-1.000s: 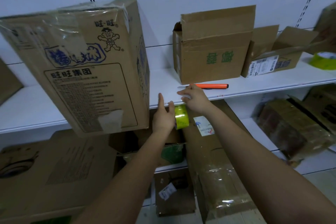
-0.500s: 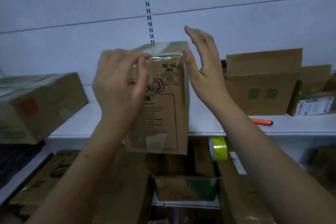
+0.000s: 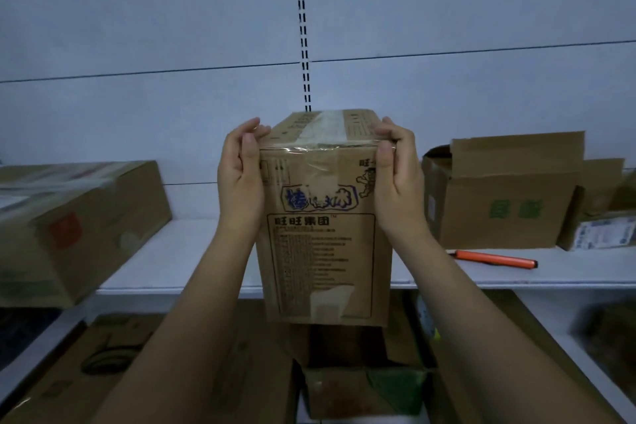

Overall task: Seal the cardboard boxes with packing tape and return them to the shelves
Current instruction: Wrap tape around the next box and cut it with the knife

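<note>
1. A tall cardboard box is standing upright at the front edge of a white shelf, its printed face hanging past the edge towards the viewer. Clear tape is running across its top and folding down over the front face.
2. The left hand is gripping the box's upper left corner, and the right hand is gripping the upper right corner, thumbs lying on the front face.
3. The step in hand seems to be pressing the tape flat or moving the sealed box. Doing it well is likely meaning rubbing the tape ends down firmly while keeping the box steady, since it is overhanging the edge.
4. An orange cutter is lying on the shelf to the right, near an open-flapped box.
5. Another box is sitting on its side to the left.
</note>
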The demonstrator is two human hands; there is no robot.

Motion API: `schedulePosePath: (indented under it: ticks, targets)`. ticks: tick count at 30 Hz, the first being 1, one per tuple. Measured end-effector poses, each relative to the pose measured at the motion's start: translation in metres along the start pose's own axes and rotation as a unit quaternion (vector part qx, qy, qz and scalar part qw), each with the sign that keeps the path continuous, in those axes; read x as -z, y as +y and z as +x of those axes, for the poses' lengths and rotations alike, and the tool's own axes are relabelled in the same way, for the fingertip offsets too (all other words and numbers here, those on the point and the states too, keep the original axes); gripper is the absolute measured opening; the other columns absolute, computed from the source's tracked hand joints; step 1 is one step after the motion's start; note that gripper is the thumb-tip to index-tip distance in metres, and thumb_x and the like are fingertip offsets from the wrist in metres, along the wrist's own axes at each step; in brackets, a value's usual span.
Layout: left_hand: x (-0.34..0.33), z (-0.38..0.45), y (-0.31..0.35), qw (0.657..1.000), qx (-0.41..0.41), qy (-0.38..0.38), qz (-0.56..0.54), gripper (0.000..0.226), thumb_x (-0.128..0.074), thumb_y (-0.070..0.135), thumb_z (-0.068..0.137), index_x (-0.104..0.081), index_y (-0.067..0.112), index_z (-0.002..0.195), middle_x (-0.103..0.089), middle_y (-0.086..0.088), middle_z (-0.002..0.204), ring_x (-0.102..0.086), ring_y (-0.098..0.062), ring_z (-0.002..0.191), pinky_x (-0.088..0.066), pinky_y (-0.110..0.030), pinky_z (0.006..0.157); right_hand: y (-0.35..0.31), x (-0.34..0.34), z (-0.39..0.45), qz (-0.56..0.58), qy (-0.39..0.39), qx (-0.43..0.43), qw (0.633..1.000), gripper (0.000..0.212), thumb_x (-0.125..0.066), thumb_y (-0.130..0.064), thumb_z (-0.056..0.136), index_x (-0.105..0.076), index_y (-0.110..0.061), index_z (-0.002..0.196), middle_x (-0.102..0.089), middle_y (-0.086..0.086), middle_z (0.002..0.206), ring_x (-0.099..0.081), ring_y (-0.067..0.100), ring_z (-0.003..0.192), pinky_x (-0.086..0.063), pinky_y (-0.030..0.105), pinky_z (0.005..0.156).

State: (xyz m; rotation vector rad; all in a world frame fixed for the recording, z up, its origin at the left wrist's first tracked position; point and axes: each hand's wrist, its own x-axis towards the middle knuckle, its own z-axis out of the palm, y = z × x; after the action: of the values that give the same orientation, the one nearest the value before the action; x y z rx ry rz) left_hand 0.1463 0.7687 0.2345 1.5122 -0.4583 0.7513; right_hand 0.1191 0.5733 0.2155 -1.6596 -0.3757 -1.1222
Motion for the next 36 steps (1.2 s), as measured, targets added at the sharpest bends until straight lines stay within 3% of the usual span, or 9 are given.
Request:
schedulePosePath:
  ticks: [4,8,11,14,22,28,32,34,36]
  targets:
    - [0.004,0.005,0.007,0.993,0.108,-0.038,-0.029,0.043,-0.032,0.034,0.108,-0.045,0.024,0.148,-0.049,0.011,0.147,-0.047,0.002,0.130,-0.037,-0.019,0.110,-0.012,0.001,-0.005,0.052,-0.015,-0.115,0.992,0.040,-0.039,-0.044,0.105,-0.047,-0.026,0.139,-0.043,-0.020,0.148,-0.045,-0.013,0.126,-0.046,0.016,0.100]
    - [0.006,0.006,0.015,0.983,0.182,-0.030,-0.020,0.051,-0.031,0.039,0.105,-0.039,0.023,0.152,-0.042,0.007,0.153,-0.040,-0.007,0.137,-0.031,-0.021,0.110,-0.028,-0.004,-0.008,0.044,0.008,-0.215,0.976,0.054,-0.041,-0.057,0.100,-0.039,-0.033,0.148,-0.059,-0.021,0.120,-0.058,-0.014,0.102,-0.050,0.015,0.088]
    - [0.012,0.003,0.018,0.967,0.252,-0.010,-0.041,0.047,-0.030,0.050,0.088,-0.064,0.018,0.094,-0.067,-0.002,0.100,-0.058,-0.022,0.099,-0.044,-0.033,0.086,-0.045,-0.011,-0.013,0.022,0.039,-0.256,0.966,0.079,-0.045,-0.079,0.085,-0.049,-0.026,0.144,-0.062,-0.010,0.129,-0.059,0.002,0.116,-0.049,0.030,0.103]
    - [0.023,-0.012,0.028,0.951,0.293,0.021,-0.101,0.035,-0.031,0.038,0.095,-0.048,0.020,0.070,-0.054,0.004,0.065,-0.050,-0.020,0.073,-0.037,-0.033,0.070,-0.061,-0.017,-0.025,0.049,0.082,-0.247,0.964,0.035,-0.053,-0.048,0.098,-0.065,-0.027,0.124,-0.066,-0.023,0.101,-0.060,-0.018,0.086,-0.048,0.005,0.073]
    - [0.079,-0.037,0.034,0.973,0.187,0.118,-0.071,0.041,-0.050,0.052,0.098,-0.077,0.021,0.095,-0.076,0.006,0.087,-0.072,-0.014,0.088,-0.057,-0.037,0.085,-0.084,-0.067,-0.058,0.088,0.103,-0.257,0.957,0.040,-0.056,-0.045,0.089,-0.066,-0.026,0.123,-0.072,-0.010,0.110,-0.066,0.006,0.101,-0.057,0.032,0.088]
    - [0.133,-0.030,0.046,0.983,0.107,0.143,-0.041,0.037,-0.054,0.039,0.094,-0.070,0.022,0.123,-0.074,0.011,0.112,-0.067,-0.008,0.107,-0.055,-0.037,0.096,-0.096,-0.111,-0.072,0.163,0.043,-0.254,0.952,0.034,-0.043,-0.028,0.101,-0.062,-0.024,0.128,-0.071,-0.007,0.111,-0.067,0.009,0.100,-0.051,0.016,0.069]
    - [0.154,-0.031,0.049,0.988,0.045,0.149,-0.005,0.042,-0.056,0.034,0.099,-0.057,0.026,0.140,-0.069,0.030,0.108,-0.066,0.004,0.096,-0.057,-0.020,0.081,-0.095,-0.126,-0.079,0.199,0.006,-0.255,0.946,0.041,-0.037,-0.023,0.103,-0.051,-0.027,0.141,-0.065,-0.010,0.124,-0.061,0.006,0.112,-0.054,0.023,0.090]
    - [0.161,-0.034,0.045,0.989,0.017,0.143,0.033,0.045,-0.055,0.038,0.098,-0.054,0.031,0.142,-0.071,0.023,0.111,-0.066,-0.014,0.088,-0.059,-0.034,0.074,-0.088,-0.128,-0.081,0.208,-0.001,-0.263,0.942,0.041,-0.042,-0.027,0.099,-0.050,-0.027,0.140,-0.062,-0.007,0.126,-0.058,0.011,0.118,-0.051,0.029,0.098]
    - [0.165,-0.040,0.038,0.991,-0.006,0.115,0.061,0.049,-0.053,0.047,0.094,-0.050,0.039,0.142,-0.066,0.013,0.129,-0.067,-0.013,0.102,-0.058,-0.042,0.087,-0.082,-0.127,-0.086,0.199,-0.002,-0.285,0.938,0.032,-0.045,-0.027,0.102,-0.051,-0.026,0.134,-0.063,-0.006,0.119,-0.059,0.015,0.116,-0.052,0.033,0.098]
